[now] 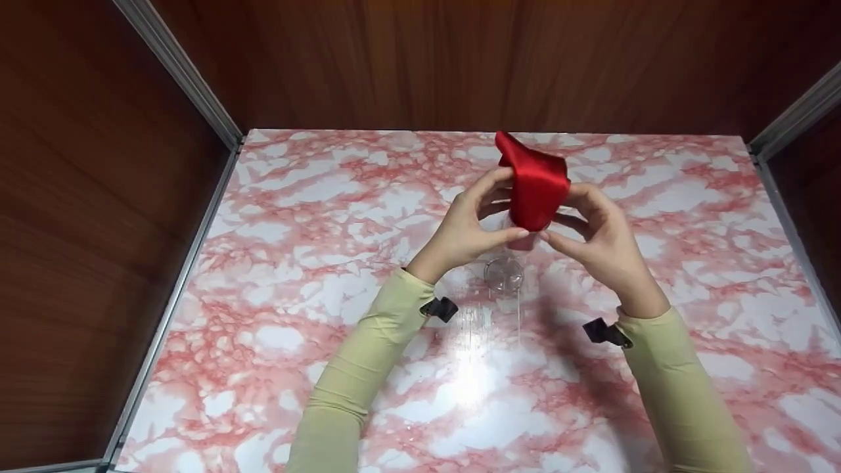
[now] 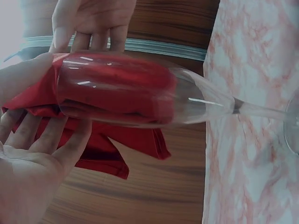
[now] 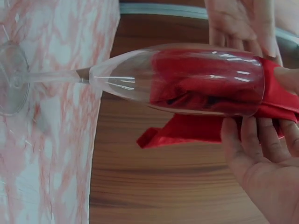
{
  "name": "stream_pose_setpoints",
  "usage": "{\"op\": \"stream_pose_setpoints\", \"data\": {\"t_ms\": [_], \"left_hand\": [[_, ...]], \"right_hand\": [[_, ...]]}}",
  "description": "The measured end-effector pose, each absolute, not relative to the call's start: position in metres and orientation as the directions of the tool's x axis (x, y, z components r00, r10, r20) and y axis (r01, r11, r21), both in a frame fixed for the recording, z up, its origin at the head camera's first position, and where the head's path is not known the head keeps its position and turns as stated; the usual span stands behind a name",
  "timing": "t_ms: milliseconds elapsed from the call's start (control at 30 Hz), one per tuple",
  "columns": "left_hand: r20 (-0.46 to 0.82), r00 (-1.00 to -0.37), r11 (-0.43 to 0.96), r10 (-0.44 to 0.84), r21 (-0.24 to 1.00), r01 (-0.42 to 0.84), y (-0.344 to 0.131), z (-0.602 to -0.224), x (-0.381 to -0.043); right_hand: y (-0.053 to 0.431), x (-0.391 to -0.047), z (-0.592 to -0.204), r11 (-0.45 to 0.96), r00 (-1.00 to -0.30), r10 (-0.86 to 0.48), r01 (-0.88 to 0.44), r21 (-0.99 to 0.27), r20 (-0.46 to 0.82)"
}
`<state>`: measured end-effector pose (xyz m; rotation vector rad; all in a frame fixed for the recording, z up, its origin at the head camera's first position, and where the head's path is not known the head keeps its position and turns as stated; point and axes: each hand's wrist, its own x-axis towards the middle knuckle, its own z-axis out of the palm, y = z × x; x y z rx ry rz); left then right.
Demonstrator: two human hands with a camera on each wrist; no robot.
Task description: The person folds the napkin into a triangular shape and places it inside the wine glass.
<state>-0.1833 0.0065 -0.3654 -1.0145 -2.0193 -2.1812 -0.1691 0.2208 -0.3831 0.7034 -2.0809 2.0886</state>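
Observation:
A clear champagne flute (image 2: 196,100) stands upright on the table, its round foot (image 1: 504,274) showing below the hands. A shiny red satin napkin (image 1: 540,187) is tucked into the bowl, filling the upper part. Above the rim the cloth rises and folds over, with loose corners hanging outside the glass on the far side. My left hand (image 1: 470,226) holds the napkin at the rim from the left, thumb in front and fingers behind. From the right, my right hand (image 1: 604,230) grips it likewise, thumb tip near the other thumb.
The table (image 1: 295,315) has a red and white marbled top. A brown wood-grain panel (image 1: 394,66) stands behind it, and another panel (image 1: 79,230) with a metal edge rises at the left. Small black wrist cameras (image 1: 439,309) sit at the sleeve cuffs.

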Motion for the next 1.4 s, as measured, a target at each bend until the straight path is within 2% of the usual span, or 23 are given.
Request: {"op": "stream_pose_setpoints", "data": {"t_ms": [333,567,800,1067,1200,1400], "left_hand": [[0.382,-0.834,-0.097,0.398,0.922,0.376,0.006,-0.378,-0.199],[0.405,-0.829,-0.097,0.385,0.911,0.400,0.002,-0.385,-0.218],[0.430,-0.813,-0.106,0.392,0.899,0.424,0.001,-0.388,-0.225],[0.390,-0.837,-0.068,0.385,0.916,0.396,0.000,-0.381,-0.221],[0.399,-0.834,-0.077,0.381,0.913,0.401,0.001,-0.389,-0.226],[0.418,-0.826,-0.097,0.378,0.905,0.414,0.001,-0.392,-0.225]], "right_hand": [[0.212,-0.177,-0.382,0.021,-0.903,-0.191,-0.396,-0.918,0.385],[0.207,-0.191,-0.383,0.076,-0.910,-0.173,-0.395,-0.916,0.378],[0.205,-0.194,-0.383,0.035,-0.902,-0.161,-0.412,-0.911,0.401],[0.197,-0.186,-0.357,0.085,-0.901,-0.088,-0.431,-0.898,0.424],[0.202,-0.198,-0.363,0.093,-0.931,-0.056,-0.365,-0.926,0.362],[0.205,-0.203,-0.361,-0.091,-0.978,-0.046,-0.198,-0.976,0.202]]}}
